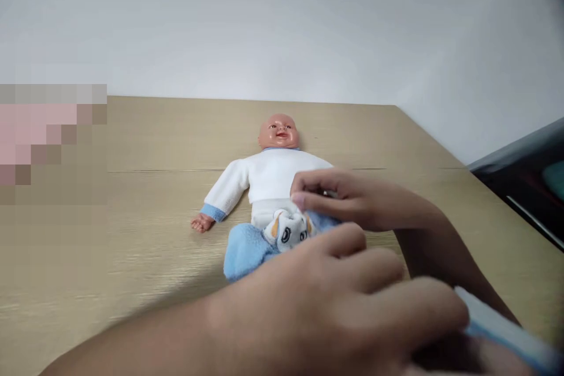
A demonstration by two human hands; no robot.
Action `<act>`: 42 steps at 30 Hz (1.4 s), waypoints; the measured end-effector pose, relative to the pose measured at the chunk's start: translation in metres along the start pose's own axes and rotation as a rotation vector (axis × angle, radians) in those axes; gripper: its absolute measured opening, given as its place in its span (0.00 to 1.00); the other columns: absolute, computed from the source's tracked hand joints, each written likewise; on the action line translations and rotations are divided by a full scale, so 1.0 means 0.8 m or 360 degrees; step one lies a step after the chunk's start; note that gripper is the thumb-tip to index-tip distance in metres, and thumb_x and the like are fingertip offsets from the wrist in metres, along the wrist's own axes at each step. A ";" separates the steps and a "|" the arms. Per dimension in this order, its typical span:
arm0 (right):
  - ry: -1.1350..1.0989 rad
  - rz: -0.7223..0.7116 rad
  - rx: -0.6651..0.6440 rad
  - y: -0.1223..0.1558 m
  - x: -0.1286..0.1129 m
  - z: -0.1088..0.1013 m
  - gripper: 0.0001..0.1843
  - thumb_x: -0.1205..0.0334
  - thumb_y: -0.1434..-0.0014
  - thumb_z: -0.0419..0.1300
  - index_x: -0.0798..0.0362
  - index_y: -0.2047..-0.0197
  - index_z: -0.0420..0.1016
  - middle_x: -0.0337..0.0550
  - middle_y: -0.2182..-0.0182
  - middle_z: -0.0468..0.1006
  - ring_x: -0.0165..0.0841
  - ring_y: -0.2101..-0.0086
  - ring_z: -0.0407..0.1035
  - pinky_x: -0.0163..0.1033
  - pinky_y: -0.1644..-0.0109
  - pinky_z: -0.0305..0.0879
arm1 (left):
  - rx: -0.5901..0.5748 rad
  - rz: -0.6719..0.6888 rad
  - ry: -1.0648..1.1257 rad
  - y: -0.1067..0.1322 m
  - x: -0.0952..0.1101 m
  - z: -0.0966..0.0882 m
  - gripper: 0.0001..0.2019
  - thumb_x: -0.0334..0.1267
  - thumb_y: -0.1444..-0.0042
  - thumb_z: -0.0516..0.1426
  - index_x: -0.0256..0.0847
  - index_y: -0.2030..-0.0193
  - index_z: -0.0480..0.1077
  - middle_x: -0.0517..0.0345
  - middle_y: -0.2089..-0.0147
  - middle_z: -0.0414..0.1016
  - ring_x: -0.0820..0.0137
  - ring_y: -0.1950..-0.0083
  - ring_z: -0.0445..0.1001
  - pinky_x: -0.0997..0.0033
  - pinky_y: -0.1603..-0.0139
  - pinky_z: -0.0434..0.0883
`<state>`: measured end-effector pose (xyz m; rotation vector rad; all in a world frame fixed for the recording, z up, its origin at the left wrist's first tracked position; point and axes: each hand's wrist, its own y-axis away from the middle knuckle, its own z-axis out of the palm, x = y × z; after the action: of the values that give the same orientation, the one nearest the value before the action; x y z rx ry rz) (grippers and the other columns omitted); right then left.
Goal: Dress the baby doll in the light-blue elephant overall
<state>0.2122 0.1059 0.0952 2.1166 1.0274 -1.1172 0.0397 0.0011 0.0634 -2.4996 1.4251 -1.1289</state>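
A bald baby doll point(282, 173) lies on its back on the table, head away from me. It wears a white top with blue cuffs. A blue-and-white cloth garment point(247, 249) with an animal face on it covers its lower body. At the doll's waist, my right hand point(352, 197) is closed, thumb and fingers pinching the garment's upper edge. My left hand point(343, 299) crosses the foreground with curled fingers, hiding the doll's legs. A white cloth with a blue edge point(502, 323) shows at its fingers; where it leads is hidden.
The wood-grain table point(167, 135) has a seam running across behind the doll. A pale wall point(247, 23) rises beyond its far edge. Something dark and glossy point(529, 176) stands off the table's right side. A pixelated patch point(35, 135) covers a pink shape at the left.
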 end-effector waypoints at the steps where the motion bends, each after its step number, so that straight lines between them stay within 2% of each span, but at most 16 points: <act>1: -0.0025 -0.0022 0.0117 0.001 -0.004 -0.002 0.19 0.45 0.21 0.63 0.49 0.60 0.77 0.36 0.69 0.70 0.31 0.70 0.63 0.39 0.69 0.62 | -0.0079 0.0118 0.0030 0.000 0.001 0.002 0.14 0.46 0.20 0.52 0.65 0.46 0.79 0.64 0.56 0.87 0.62 0.58 0.83 0.55 0.46 0.84; 3: -0.0065 -0.0156 0.0541 0.006 -0.011 -0.004 0.20 0.40 0.22 0.64 0.49 0.56 0.78 0.35 0.69 0.68 0.30 0.72 0.60 0.38 0.69 0.60 | -0.0154 0.0351 0.0020 -0.003 0.002 -0.004 0.17 0.43 0.19 0.48 0.62 0.47 0.80 0.65 0.44 0.88 0.64 0.52 0.84 0.58 0.35 0.82; 6: -0.0050 -0.0302 0.0985 0.015 -0.016 -0.005 0.17 0.39 0.22 0.65 0.44 0.45 0.77 0.35 0.70 0.67 0.33 0.73 0.61 0.40 0.69 0.61 | -0.0065 0.0385 -0.0092 -0.010 -0.009 -0.032 0.13 0.42 0.19 0.53 0.59 0.49 0.80 0.67 0.37 0.86 0.63 0.41 0.83 0.55 0.23 0.75; 7: -0.0055 -0.0347 0.1100 0.017 -0.016 -0.005 0.17 0.39 0.23 0.65 0.42 0.43 0.76 0.35 0.71 0.67 0.35 0.73 0.61 0.42 0.69 0.61 | 0.0057 0.0325 -0.0109 -0.013 -0.018 -0.043 0.10 0.42 0.20 0.56 0.57 0.51 0.80 0.65 0.40 0.87 0.63 0.41 0.83 0.53 0.24 0.76; 10: -0.0121 -0.0543 0.1428 0.014 -0.012 -0.007 0.18 0.38 0.26 0.68 0.39 0.46 0.74 0.34 0.73 0.62 0.37 0.73 0.58 0.45 0.66 0.63 | 0.0728 0.0176 -0.0090 -0.017 -0.063 -0.069 0.06 0.46 0.26 0.65 0.49 0.52 0.75 0.55 0.49 0.84 0.60 0.46 0.82 0.48 0.31 0.76; 11: -0.0152 -0.0591 0.1525 0.011 -0.009 -0.007 0.18 0.38 0.27 0.68 0.39 0.48 0.73 0.33 0.73 0.62 0.37 0.73 0.56 0.45 0.65 0.63 | 0.0927 0.0073 -0.0151 -0.017 -0.082 -0.074 0.13 0.47 0.29 0.68 0.48 0.47 0.73 0.51 0.45 0.83 0.56 0.40 0.80 0.44 0.28 0.74; 13: -0.0197 -0.0631 0.1643 0.004 -0.006 -0.008 0.19 0.38 0.29 0.70 0.39 0.50 0.70 0.33 0.72 0.63 0.36 0.74 0.54 0.45 0.65 0.63 | 0.0991 -0.0203 -0.0046 -0.016 -0.116 -0.081 0.27 0.54 0.35 0.72 0.45 0.39 0.69 0.44 0.36 0.77 0.53 0.35 0.77 0.43 0.28 0.73; 15: -0.0247 -0.0628 0.1676 -0.002 -0.005 -0.008 0.20 0.39 0.30 0.70 0.39 0.50 0.68 0.34 0.71 0.65 0.36 0.74 0.56 0.45 0.65 0.63 | 0.0514 -0.0507 0.0232 -0.015 -0.141 -0.086 0.27 0.61 0.33 0.69 0.43 0.42 0.71 0.46 0.40 0.80 0.55 0.40 0.79 0.48 0.35 0.77; 18: -0.0286 -0.0714 0.1726 -0.004 -0.008 -0.008 0.19 0.41 0.32 0.71 0.38 0.50 0.67 0.34 0.72 0.62 0.37 0.74 0.55 0.45 0.65 0.64 | -0.0279 -0.0514 0.0638 -0.015 -0.154 -0.093 0.21 0.60 0.27 0.63 0.44 0.45 0.78 0.52 0.45 0.83 0.59 0.42 0.80 0.56 0.38 0.76; 20: -0.0293 -0.0751 0.1715 -0.002 -0.010 -0.010 0.19 0.42 0.31 0.71 0.38 0.51 0.68 0.34 0.73 0.61 0.38 0.74 0.54 0.45 0.66 0.63 | -0.0416 -0.0337 0.0942 -0.017 -0.153 -0.092 0.14 0.52 0.25 0.64 0.44 0.47 0.78 0.54 0.46 0.82 0.63 0.43 0.79 0.63 0.40 0.76; 24: -0.0455 -0.0871 0.1573 0.004 -0.006 -0.017 0.12 0.51 0.25 0.69 0.39 0.51 0.69 0.32 0.74 0.60 0.36 0.75 0.50 0.43 0.65 0.60 | -0.0225 -0.0224 0.1526 -0.019 -0.148 -0.077 0.12 0.47 0.28 0.68 0.45 0.50 0.72 0.51 0.41 0.79 0.65 0.40 0.80 0.65 0.38 0.77; 29: -0.0451 -0.0910 0.1517 0.007 -0.010 -0.018 0.13 0.48 0.25 0.71 0.37 0.51 0.69 0.30 0.75 0.60 0.36 0.74 0.53 0.45 0.64 0.63 | -0.0238 -0.0340 0.1233 -0.025 -0.141 -0.047 0.32 0.48 0.32 0.71 0.47 0.27 0.65 0.45 0.20 0.69 0.57 0.17 0.67 0.51 0.16 0.66; 33: -0.0495 -0.0797 0.1501 0.013 -0.022 -0.014 0.13 0.45 0.27 0.70 0.36 0.53 0.71 0.33 0.74 0.58 0.40 0.73 0.55 0.46 0.63 0.65 | -0.0262 -0.0298 0.1323 -0.028 -0.133 -0.035 0.35 0.49 0.39 0.75 0.49 0.28 0.71 0.51 0.23 0.76 0.52 0.21 0.74 0.51 0.19 0.71; 36: -0.0469 -0.0774 0.1580 0.020 -0.023 -0.016 0.13 0.50 0.28 0.72 0.36 0.55 0.71 0.33 0.75 0.55 0.41 0.73 0.52 0.46 0.63 0.62 | 0.0047 -0.0325 0.1051 -0.024 -0.129 -0.045 0.28 0.47 0.39 0.75 0.45 0.36 0.75 0.50 0.33 0.83 0.53 0.30 0.80 0.52 0.26 0.77; 39: -0.0248 -0.0765 0.1600 0.028 -0.015 -0.023 0.09 0.56 0.27 0.70 0.38 0.56 0.73 0.33 0.75 0.59 0.39 0.75 0.49 0.47 0.65 0.56 | 0.0299 -0.0264 0.0624 -0.018 -0.125 -0.069 0.24 0.45 0.34 0.72 0.42 0.36 0.74 0.48 0.35 0.82 0.54 0.34 0.80 0.53 0.29 0.77; 42: 0.0163 -0.0734 0.1484 0.032 -0.010 -0.030 0.04 0.55 0.27 0.68 0.39 0.51 0.77 0.43 0.55 0.76 0.40 0.60 0.68 0.48 0.52 0.68 | 0.0286 -0.0089 0.0246 -0.012 -0.119 -0.093 0.15 0.42 0.29 0.67 0.44 0.40 0.76 0.49 0.40 0.82 0.55 0.39 0.79 0.56 0.35 0.77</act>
<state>0.2407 0.1060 0.1169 2.7154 1.2245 -2.0273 -0.0284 0.1014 0.0670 -2.3873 1.2295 -1.4202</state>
